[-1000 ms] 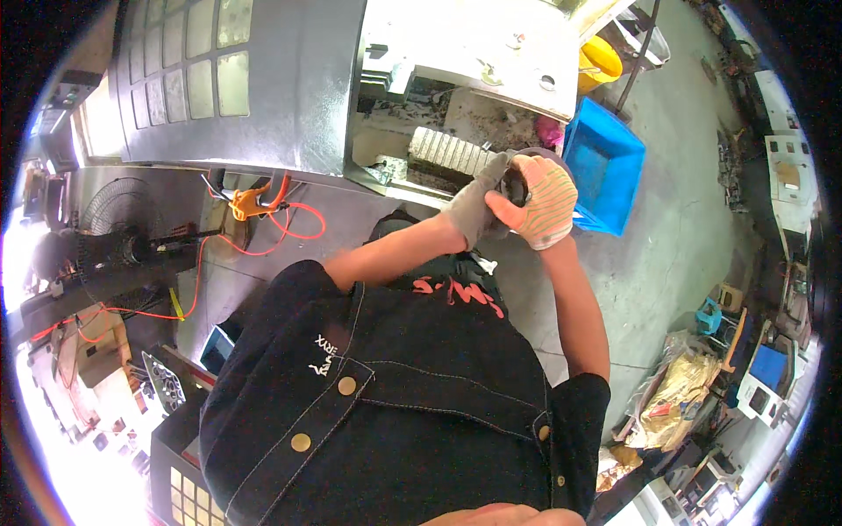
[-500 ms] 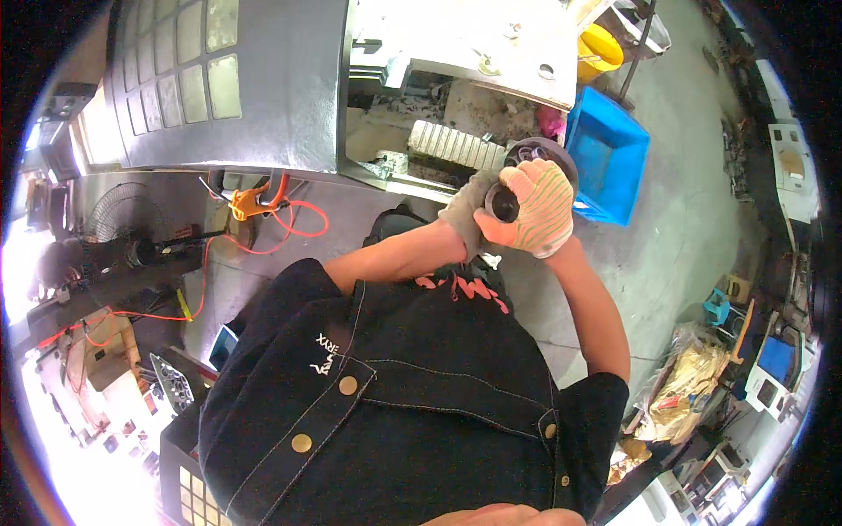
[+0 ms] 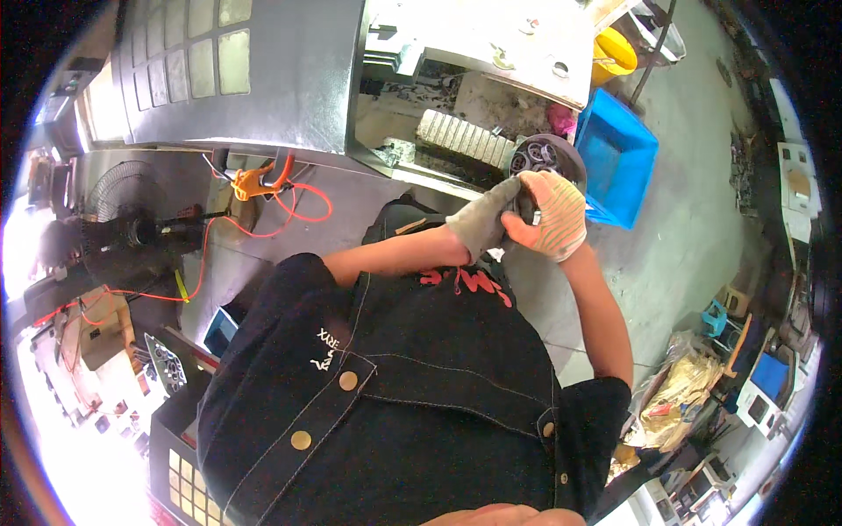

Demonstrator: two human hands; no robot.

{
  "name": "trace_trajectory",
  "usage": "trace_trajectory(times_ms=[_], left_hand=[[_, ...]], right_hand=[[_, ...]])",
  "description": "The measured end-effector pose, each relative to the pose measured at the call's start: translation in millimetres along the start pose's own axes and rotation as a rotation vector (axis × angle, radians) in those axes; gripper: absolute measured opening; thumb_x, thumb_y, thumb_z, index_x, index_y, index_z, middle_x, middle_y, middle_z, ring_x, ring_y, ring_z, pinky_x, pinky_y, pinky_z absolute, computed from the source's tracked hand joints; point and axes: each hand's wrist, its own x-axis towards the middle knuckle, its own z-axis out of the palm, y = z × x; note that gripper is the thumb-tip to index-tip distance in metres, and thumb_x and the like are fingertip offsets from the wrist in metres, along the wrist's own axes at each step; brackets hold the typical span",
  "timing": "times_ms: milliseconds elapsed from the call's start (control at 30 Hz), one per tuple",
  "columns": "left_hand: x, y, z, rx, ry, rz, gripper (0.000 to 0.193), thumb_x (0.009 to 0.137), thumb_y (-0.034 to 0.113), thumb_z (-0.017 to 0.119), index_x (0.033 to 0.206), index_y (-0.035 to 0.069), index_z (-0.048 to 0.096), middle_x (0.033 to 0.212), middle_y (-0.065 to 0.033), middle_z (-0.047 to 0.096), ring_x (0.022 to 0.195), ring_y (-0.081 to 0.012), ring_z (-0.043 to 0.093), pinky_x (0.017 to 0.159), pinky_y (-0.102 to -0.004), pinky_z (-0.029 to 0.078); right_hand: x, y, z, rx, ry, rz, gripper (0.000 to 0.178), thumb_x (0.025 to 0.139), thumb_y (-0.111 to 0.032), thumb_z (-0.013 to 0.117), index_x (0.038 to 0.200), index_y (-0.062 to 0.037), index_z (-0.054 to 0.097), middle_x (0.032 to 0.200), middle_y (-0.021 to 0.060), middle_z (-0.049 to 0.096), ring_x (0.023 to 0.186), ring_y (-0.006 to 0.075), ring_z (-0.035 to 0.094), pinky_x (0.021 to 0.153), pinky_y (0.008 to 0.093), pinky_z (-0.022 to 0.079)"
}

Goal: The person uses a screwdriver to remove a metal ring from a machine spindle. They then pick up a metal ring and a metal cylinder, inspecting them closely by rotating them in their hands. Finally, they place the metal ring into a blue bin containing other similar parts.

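My left hand [image 3: 485,217], in a grey work glove, reaches in from the left, its fingers closed against a dark ring-shaped part [image 3: 527,209]. My right hand [image 3: 554,215], in a pale orange glove with green stripes, grips the same ring from the other side, thumb and fingers bent round it. The gloves cover much of the ring. Just beyond both hands stands a round grey tub [image 3: 572,158] with several dark metal rings [image 3: 532,156] in it.
A ribbed grey block [image 3: 460,138] lies on the grimy machine bed left of the tub. Right of it stands a blue crate [image 3: 618,153], with a yellow bucket [image 3: 614,54] behind. A large dark machine cabinet [image 3: 298,79] fills the far left. An orange hose [image 3: 309,213] hangs below it.
The ring has turned in my hands, from its round opening showing to a narrower, more covered view. My gloves sit closer together, and more rings show in the tub.
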Motion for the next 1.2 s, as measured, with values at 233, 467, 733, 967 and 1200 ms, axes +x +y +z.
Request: trace_trajectory(times_ms=[233,467,733,967,1200], left_hand=[[-2.4,-7.4,18.0,-0.058,0.300,-0.026,0.051,0.094,0.057,0.036,0.125,0.020,0.054,0.113,-0.0001,0.064,0.090,-0.0143,0.063,0.063,-0.0280,0.048],[-11.3,-5.5,12.4,-0.062,0.199,-0.248,0.046,0.091,0.061,0.039,0.110,0.024,0.060,0.094,0.0059,0.065,0.072,-0.0120,0.059,0.050,-0.0296,0.043],[-16.9,-2.7,26.9,-0.114,0.397,-0.282,0.042,0.087,0.063,0.043,0.096,0.025,0.060,0.075,0.0067,0.059,0.056,-0.0110,0.053,0.041,-0.0295,0.035],[-13.4,-9.4,11.6,-0.124,0.378,-0.277,0.042,0.088,0.062,0.040,0.096,0.025,0.060,0.077,0.0063,0.060,0.056,-0.0125,0.052,0.040,-0.0303,0.033],[-4.2,-22.4,-9.9,-0.145,0.296,-0.083,0.043,0.093,0.055,0.040,0.105,0.019,0.060,0.092,0.0023,0.065,0.076,-0.0133,0.061,0.059,-0.0304,0.047]], right_hand=[[-1.5,-13.4,14.1,0.001,0.137,0.091,0.051,0.059,-0.041,0.080,0.090,-0.0044,0.062,0.073,0.0138,0.060,0.068,0.0330,0.059,0.062,0.0411,0.047],[-7.3,-7.0,2.2,-0.002,-0.024,-0.044,0.050,0.057,-0.038,0.079,0.090,-0.0044,0.061,0.074,0.0128,0.058,0.069,0.0331,0.057,0.063,0.0410,0.046],[-4.3,-0.9,7.8,0.098,-0.086,-0.124,0.053,0.056,-0.042,0.078,0.089,-0.0053,0.060,0.071,0.0107,0.055,0.064,0.0316,0.055,0.059,0.0417,0.043],[-3.5,-5.5,12.5,0.118,-0.076,-0.121,0.052,0.058,-0.042,0.077,0.090,-0.0051,0.060,0.069,0.0105,0.054,0.062,0.0317,0.054,0.057,0.0413,0.043],[4.2,-12.3,12.5,0.066,-0.035,-0.069,0.048,0.055,-0.035,0.077,0.089,-0.0048,0.060,0.069,0.0119,0.055,0.062,0.0318,0.055,0.057,0.0399,0.044]])
